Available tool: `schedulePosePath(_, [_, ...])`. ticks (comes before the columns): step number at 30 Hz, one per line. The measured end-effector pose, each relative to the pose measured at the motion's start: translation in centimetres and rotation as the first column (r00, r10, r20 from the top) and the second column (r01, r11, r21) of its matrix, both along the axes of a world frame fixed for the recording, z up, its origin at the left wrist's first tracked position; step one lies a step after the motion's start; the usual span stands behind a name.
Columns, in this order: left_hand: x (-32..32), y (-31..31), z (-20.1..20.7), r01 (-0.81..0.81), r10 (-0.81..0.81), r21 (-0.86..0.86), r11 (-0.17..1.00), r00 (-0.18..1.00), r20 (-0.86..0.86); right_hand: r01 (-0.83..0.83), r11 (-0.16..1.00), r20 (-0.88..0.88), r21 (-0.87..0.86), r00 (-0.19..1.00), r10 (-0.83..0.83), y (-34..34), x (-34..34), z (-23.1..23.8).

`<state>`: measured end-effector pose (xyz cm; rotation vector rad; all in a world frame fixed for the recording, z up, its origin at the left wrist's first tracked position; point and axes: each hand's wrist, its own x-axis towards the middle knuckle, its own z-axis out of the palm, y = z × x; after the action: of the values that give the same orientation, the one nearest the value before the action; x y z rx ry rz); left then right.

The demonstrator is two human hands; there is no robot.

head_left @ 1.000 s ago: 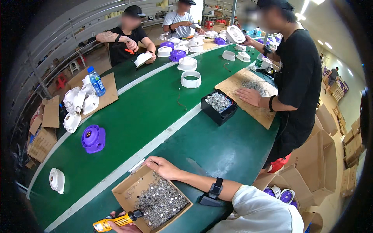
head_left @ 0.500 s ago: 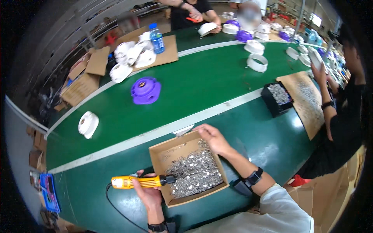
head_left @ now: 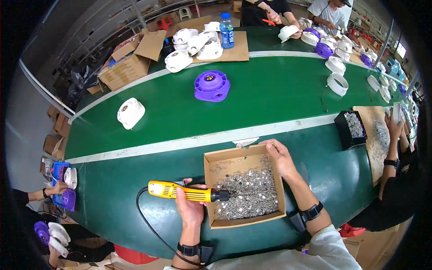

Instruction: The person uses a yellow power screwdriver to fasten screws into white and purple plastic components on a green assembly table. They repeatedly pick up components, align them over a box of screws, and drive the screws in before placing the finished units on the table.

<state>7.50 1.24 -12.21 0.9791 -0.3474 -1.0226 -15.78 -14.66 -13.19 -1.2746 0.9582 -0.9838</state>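
My left hand is closed around a yellow electric screwdriver with a black nose and a black cable. The tool lies level, its nose pointing right over the left wall of an open cardboard box. Many small silvery metal parts, perhaps screws, cover the box floor, thickest toward the near side. At the box's far right corner, my right hand grips the rim, its fingertips over the edge. The far left of the box floor shows bare cardboard with a few scattered pieces.
A green belt carries a purple housing and a white housing. White housings and a blue-capped bottle stand beyond it. A black bin of metal pieces sits right. Co-workers work at left, right and far side.
My view has swung left, so the scene sits farther right and a co-worker at the left edge now shows. Both my hands keep their holds on the screwdriver and box.
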Motion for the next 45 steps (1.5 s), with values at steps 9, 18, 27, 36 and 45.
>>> schedulePosePath(9, [0.2,0.1,0.0,0.011,-0.012,-0.032,0.999,0.999,-0.031,0.015,1.0,-0.013,0.007,1.0,-0.014,0.2,0.3,0.8])
schedulePosePath(18, [-0.7,-0.2,0.9,-0.027,0.028,0.015,1.0,1.0,-0.01,0.006,0.998,-0.024,-0.058,1.0,-0.007,-0.2,-0.1,-0.4])
schedulePosePath(27, [-0.6,-0.3,0.7,-0.036,0.036,0.008,0.999,0.999,-0.017,-0.008,1.0,0.026,-0.012,1.0,0.008,-0.2,-0.2,-0.4])
schedulePosePath(36, [-2.1,-0.9,2.3,-0.16,0.161,0.015,0.987,0.987,-0.027,0.004,0.997,-0.018,-0.071,1.0,-0.006,-0.3,-0.1,-0.5])
schedulePosePath(45, [-1.4,-0.3,1.5,-0.078,0.078,0.001,0.997,0.997,0.016,-0.003,0.999,0.003,-0.047,1.0,0.003,-0.3,0.0,-0.2])
